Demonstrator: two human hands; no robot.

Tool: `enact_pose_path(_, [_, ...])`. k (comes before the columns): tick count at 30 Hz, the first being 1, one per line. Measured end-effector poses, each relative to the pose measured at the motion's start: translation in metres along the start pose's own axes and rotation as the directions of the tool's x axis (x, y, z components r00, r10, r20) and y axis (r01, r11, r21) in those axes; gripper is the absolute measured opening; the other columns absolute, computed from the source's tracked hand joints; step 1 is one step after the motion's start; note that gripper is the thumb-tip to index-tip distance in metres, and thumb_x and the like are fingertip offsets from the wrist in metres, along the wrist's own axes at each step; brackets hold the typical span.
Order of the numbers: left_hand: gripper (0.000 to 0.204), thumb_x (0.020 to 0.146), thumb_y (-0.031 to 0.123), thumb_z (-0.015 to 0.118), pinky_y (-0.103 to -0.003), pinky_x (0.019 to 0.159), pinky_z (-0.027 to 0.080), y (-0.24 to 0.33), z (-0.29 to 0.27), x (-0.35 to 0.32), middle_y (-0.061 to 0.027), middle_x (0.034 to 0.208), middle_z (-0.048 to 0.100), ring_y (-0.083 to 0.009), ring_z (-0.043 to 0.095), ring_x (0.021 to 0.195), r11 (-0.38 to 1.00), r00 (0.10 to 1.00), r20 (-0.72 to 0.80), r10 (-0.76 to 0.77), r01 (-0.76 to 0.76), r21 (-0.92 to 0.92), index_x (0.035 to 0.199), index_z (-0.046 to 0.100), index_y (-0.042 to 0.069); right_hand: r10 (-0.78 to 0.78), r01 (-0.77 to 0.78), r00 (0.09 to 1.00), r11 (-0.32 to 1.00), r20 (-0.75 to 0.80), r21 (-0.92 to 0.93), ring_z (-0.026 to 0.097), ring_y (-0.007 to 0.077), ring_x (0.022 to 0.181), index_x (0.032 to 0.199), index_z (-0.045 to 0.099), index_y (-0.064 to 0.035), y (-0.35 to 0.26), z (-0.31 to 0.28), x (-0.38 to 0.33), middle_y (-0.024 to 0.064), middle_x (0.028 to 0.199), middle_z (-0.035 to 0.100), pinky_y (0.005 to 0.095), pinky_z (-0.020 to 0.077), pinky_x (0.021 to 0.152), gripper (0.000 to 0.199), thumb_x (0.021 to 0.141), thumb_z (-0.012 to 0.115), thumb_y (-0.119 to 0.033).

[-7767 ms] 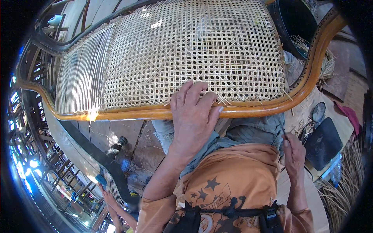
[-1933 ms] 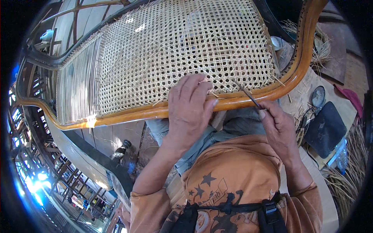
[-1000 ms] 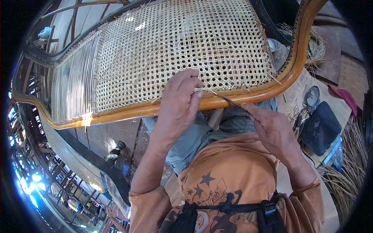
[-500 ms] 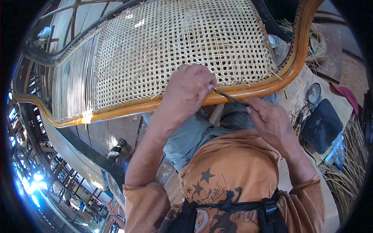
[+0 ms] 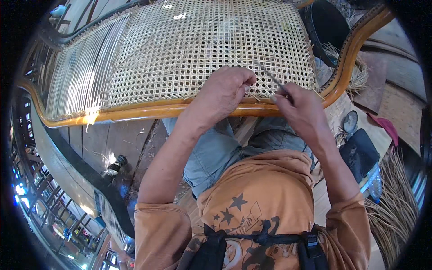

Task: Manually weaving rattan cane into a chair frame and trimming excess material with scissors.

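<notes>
Head view, only view to hand

Progress: cane panel point(image 5: 202, 49) in the curved wooden frame point(image 5: 180, 109) is woven into open mesh over most of its width. At the person's left a band of plain parallel strands point(image 5: 74, 76) has no cross weave yet, so that part looks left to do. Loose thin strands lie slack over the finished mesh. Work is at the near rail, right of middle, where the mesh meets the frame; judged as fastening or threading at the edge holes.

Left hand point(image 5: 225, 92): fingers drawn together, pinching what looks like a cane strand end at the rail. Strand itself too fine to follow.

Right hand point(image 5: 299, 105): clamped on a thin metal tool point(image 5: 267, 76), tip slanting up and away over the mesh, just beside the left hand's fingertips. The two hands nearly touch.

Panel lies directly in front of both hands, its near rail under them, above the person's knees.

Around: dark round basin point(image 5: 324, 27) beyond the frame at right, dark pouch point(image 5: 362, 153) and a bundle of raw cane point(image 5: 396, 211) on the floor at right
</notes>
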State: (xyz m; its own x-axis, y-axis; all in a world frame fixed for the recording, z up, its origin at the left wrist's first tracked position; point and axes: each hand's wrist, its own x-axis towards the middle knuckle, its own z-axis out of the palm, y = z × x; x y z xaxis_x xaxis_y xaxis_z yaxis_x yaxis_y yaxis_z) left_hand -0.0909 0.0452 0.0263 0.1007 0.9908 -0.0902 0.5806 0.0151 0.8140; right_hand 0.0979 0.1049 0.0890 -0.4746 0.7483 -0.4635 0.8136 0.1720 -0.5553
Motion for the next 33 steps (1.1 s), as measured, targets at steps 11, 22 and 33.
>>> enact_pose_path(11, [0.017, 0.079, 0.008, 0.058, -0.041, 0.083, 0.048, -0.018, 0.011, 0.003, -0.0146, 0.089, 0.065, -0.0334, 0.06, 0.089, 0.976, 0.977, -0.039, 0.212, -0.209, 0.058, 0.093, 0.067, 0.002, 0.011, -0.024, 0.997, 0.984, -0.074, -0.175, 0.063, 0.0415, 0.078, 0.087, 0.063, 0.0, 0.0, 0.045, 0.009, 0.0251, 0.078, 0.063, 0.0491, 0.0496, 0.071, 0.021, 0.084, 0.056, -0.02])
enact_pose_path(22, [0.017, 0.077, 0.013, 0.061, -0.041, 0.077, 0.05, -0.023, 0.006, 0.012, -0.0148, 0.087, 0.066, -0.0341, 0.062, 0.085, 0.959, 0.964, 0.078, 0.255, -0.262, 0.108, 0.09, 0.068, 0.005, -0.321, 0.277, 0.896, 0.944, -0.306, -0.179, 0.063, 0.035, 0.075, 0.102, 0.063, -0.0102, 0.009, 0.066, 0.002, 0.0156, 0.081, 0.062, 0.0396, 0.0495, 0.065, 0.018, 0.085, 0.059, -0.009])
enact_pose_path(33, [0.017, 0.078, 0.016, 0.062, -0.04, 0.077, 0.048, -0.008, -0.012, 0.029, -0.0149, 0.087, 0.064, -0.0319, 0.061, 0.086, 0.969, 0.915, 0.353, 0.195, -0.235, 0.073, 0.091, 0.067, 0.006, -0.187, 0.17, 0.917, 0.982, -0.353, -0.077, 0.063, 0.0356, 0.075, 0.095, 0.061, -0.0078, 0.027, 0.044, -0.021, 0.0157, 0.079, 0.062, 0.0424, 0.0494, 0.062, 0.011, 0.089, 0.059, -0.017])
